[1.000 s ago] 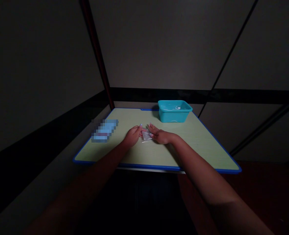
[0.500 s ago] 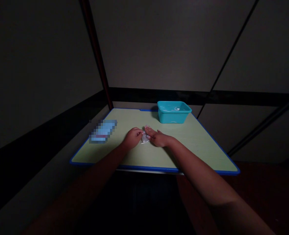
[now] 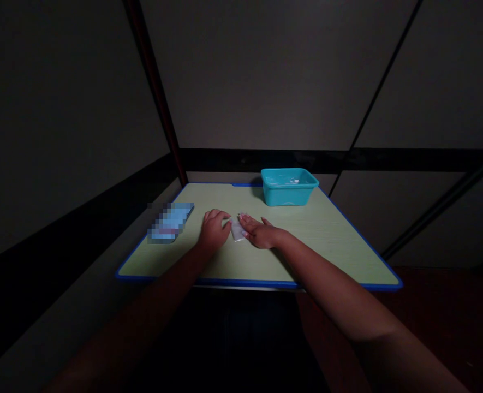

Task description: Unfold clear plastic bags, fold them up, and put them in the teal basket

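A small clear plastic bag (image 3: 238,231) lies flat on the table between my hands. My right hand (image 3: 261,231) rests over its right side, fingers stretched out and flat, hiding part of it. To the left of the bag is my left hand (image 3: 215,228), its thumb and forefinger curved with a gap between them. The thumb tip is close to the bag's left edge; whether it touches, I cannot tell.
A turquoise plastic basket (image 3: 289,195) with some clear plastic inside stands at the back right of the pale table (image 3: 327,248), which has a blue rim. A blurred-out phone-like object (image 3: 171,222) lies at the left edge. Panelled walls close in behind and at left.
My left hand has moved a little left, off the bag, and its fingers have parted. More of the bag shows, lying flatter. My right hand stays almost in place.
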`<state>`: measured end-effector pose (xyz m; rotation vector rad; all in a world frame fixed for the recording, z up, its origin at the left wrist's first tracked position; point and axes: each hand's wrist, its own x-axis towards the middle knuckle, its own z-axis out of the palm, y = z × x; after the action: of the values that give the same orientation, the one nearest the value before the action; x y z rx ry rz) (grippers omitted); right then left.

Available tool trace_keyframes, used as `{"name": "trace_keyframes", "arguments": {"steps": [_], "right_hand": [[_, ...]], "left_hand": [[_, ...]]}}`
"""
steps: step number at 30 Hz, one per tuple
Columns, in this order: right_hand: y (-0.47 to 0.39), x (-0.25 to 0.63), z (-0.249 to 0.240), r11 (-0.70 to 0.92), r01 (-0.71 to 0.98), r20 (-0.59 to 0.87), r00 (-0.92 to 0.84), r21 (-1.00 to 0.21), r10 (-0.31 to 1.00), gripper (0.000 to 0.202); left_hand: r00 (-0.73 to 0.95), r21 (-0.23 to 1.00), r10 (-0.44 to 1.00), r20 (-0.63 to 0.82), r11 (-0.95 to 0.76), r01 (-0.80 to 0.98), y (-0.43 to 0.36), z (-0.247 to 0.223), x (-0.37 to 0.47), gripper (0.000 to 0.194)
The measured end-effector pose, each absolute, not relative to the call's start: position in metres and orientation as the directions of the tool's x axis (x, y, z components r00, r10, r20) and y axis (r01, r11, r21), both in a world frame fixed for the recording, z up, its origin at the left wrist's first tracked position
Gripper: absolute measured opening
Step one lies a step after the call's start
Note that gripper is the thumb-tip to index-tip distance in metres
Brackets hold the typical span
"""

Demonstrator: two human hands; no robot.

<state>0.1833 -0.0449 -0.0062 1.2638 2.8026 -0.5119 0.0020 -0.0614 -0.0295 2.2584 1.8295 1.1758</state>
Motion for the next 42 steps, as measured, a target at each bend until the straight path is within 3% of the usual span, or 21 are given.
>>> {"name": "trace_keyframes", "arguments": {"steps": [4, 8, 14, 21, 26, 30, 35, 42], "right_hand": [[-0.046, 0.182, -0.006, 0.626, 0.739, -0.171, -0.669, -0.248, 0.723, 0.061], [-0.047, 0.179, -0.005, 0.628, 0.732, -0.170, -0.677, -0.264, 0.716, 0.067], [-0.045, 0.186, -0.002, 0.604, 0.720, -0.149, -0.676, -0.343, 0.721, 0.078], [-0.030, 0.201, -0.001, 0.678, 0.605, 0.038, -0.734, -0.417, 0.678, 0.051], [-0.029, 0.202, -0.002, 0.694, 0.600, 0.041, -0.744, -0.399, 0.667, 0.052], [-0.027, 0.203, -0.006, 0.682, 0.592, 0.016, -0.750, -0.429, 0.661, 0.055], [-0.023, 0.203, -0.011, 0.691, 0.560, 0.039, -0.764, -0.456, 0.644, 0.053], [-0.035, 0.189, -0.008, 0.671, 0.668, 0.065, -0.692, -0.321, 0.719, 0.059]], "left_hand": [[0.265, 0.368, 0.898, 0.350, -0.392, 0.843, -0.083, -0.028, -0.003, 0.042], [0.471, 0.280, 0.864, 0.179, -0.504, 0.817, -0.103, -0.027, -0.006, 0.047], [0.494, 0.266, 0.853, 0.167, -0.521, 0.811, -0.106, -0.027, -0.006, 0.047], [0.495, 0.271, 0.852, 0.170, -0.523, 0.808, -0.107, -0.027, -0.005, 0.046], [0.494, 0.264, 0.856, 0.152, -0.517, 0.814, -0.106, -0.026, -0.006, 0.044], [0.485, 0.287, 0.856, 0.180, -0.517, 0.806, -0.106, -0.026, -0.007, 0.043], [0.483, 0.342, 0.794, 0.369, -0.599, 0.724, -0.103, -0.029, -0.011, 0.038], [0.452, 0.243, 0.730, 0.514, -0.629, 0.739, -0.097, -0.035, -0.016, 0.033]]}}
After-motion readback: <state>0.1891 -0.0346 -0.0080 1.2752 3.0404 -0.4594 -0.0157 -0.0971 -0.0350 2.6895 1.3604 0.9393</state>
